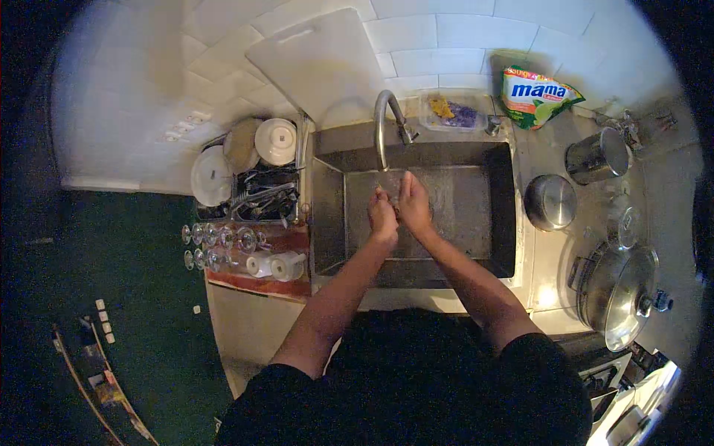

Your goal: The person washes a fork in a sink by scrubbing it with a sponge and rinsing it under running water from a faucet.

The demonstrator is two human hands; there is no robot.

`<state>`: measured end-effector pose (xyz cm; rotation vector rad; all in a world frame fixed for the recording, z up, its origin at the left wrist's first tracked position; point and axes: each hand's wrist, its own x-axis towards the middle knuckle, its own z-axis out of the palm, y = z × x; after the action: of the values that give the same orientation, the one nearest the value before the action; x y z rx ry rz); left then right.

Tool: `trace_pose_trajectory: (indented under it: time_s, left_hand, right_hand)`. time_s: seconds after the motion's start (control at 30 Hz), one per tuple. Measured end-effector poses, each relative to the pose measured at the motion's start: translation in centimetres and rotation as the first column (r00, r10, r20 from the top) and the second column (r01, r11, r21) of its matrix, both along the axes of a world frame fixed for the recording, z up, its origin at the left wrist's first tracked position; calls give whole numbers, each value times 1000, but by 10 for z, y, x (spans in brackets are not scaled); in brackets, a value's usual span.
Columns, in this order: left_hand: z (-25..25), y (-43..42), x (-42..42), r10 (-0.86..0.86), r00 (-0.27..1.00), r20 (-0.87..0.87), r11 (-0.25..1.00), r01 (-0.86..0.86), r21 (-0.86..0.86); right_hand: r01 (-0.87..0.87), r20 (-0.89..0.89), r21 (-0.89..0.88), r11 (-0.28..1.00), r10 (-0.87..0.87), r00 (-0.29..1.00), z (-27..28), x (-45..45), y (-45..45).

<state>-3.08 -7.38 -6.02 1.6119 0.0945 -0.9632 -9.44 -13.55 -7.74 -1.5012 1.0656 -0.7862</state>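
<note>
Head view: both hands are over the basin of a dark rectangular sink (461, 223), just below the spout of a curved metal faucet (381, 123). The left hand (382, 218) is bent, its fingers drawn inward; the right hand (414, 204) is beside it, fingers pointing up toward the faucet. They are close together, with a small dark patch between them; I cannot tell whether either hand is clamped on anything or whether they touch.

Behind the basin, a clear container (428, 119) holds something yellow and something purple, and a "mama" pouch (537, 97) leans near the wall. On the counter to the right are a round metal pot (550, 202), a metal cylinder (587, 159) and a large pan with a lid (625, 297). To the left of the sink, white plates (211, 177) stand near cutlery (266, 199), with stemmed glasses (212, 236) and two white cups (286, 266) nearer the person. A white board (320, 67) leans against the tiles.
</note>
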Motion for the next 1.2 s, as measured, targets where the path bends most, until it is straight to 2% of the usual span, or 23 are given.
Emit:
trace_pose_trajectory:
  time_s: [0.1,0.17,0.2,0.23,0.3,0.4,0.47,0.53,0.57,0.6,0.63,0.7,0.8,0.9,1.0,1.1,1.2]
  left_hand:
    - [-8,-7,0,135,979,-150,981,-153,-119]
    - [-58,-1,17,107,985,-138,981,-127,-145]
    - [-74,2,23,93,987,-133,981,-114,-157]
    - [-54,1,20,57,993,-100,990,-70,-125]
    - [-31,3,14,7,999,-40,997,-10,-73]
    - [-28,0,8,14,999,38,998,-12,-60]
    - [-26,-1,7,64,992,-108,991,-76,-113]
    - [-22,-3,4,72,983,-170,984,-98,-152]
    - [-20,-6,-1,59,986,-158,982,-85,-168]
    - [-16,-9,-5,46,988,-145,980,-73,-185]
    - [-12,-14,-8,-22,990,-137,964,-15,-265]
    - [-4,-21,-12,-156,982,-104,904,100,-416]
    - [4,-26,-12,-191,981,-22,916,170,-364]
    - [4,-29,-4,-243,970,19,948,242,-205]
    - [1,-21,16,-330,936,-124,939,311,-149]
    - [-13,-11,18,-256,957,-135,944,218,-246]
    - [-34,-12,18,-115,984,-134,964,78,-255]
  right_hand:
    - [22,-114,-73,997,-30,993,7,8,11]
    - [43,-134,-229,973,-75,988,-27,16,13]
    - [24,-124,-217,976,-52,991,-27,15,12]
    - [5,-114,-205,979,-29,993,-14,14,11]
    - [-101,-36,-5,995,101,994,11,5,8]
    - [4,-46,4,1000,-3,999,-1,9,12]
    - [122,-18,-125,985,-125,992,-8,8,15]
    - [116,-42,-108,987,-122,992,-5,2,12]
    - [52,-79,-26,998,-54,995,-3,-6,7]
    - [28,-80,-17,999,-30,996,3,-10,3]
    - [4,-81,-8,1000,-5,997,9,-14,0]
    - [40,-19,-136,990,-43,999,16,-16,-4]
    - [120,-17,-39,992,-121,993,-4,-15,-10]
    - [164,-65,-42,986,-166,984,-5,-16,0]
    - [140,-60,-49,989,-143,988,-2,-17,5]
    - [-31,-70,118,992,39,997,10,-24,4]
    - [92,-85,-76,993,-99,991,2,-13,8]
